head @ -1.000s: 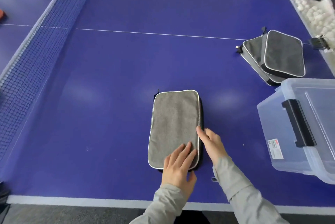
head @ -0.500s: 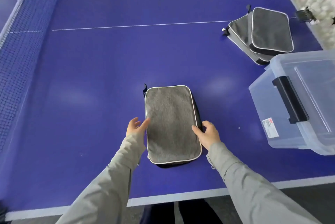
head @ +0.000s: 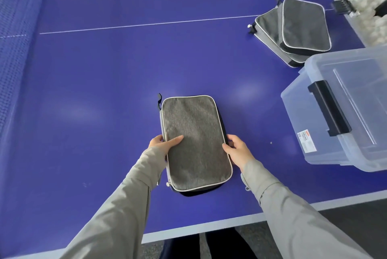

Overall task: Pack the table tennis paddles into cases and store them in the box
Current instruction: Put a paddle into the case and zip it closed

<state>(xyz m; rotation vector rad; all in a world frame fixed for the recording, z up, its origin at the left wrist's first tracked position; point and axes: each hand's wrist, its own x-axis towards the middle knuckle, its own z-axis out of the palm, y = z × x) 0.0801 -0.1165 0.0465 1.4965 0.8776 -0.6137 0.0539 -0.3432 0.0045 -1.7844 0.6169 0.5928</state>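
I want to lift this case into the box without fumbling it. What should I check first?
1. The left hand grips the left edge of the case: ok.
2. The right hand grips its right edge: ok.
3. Zip fully closed: cannot tell; the zip pull sits at the near left corner, the rest is hidden.
4. The box is open on top: cannot tell; the plastic is clear.
5. Nothing large on the table between case and box: ok.
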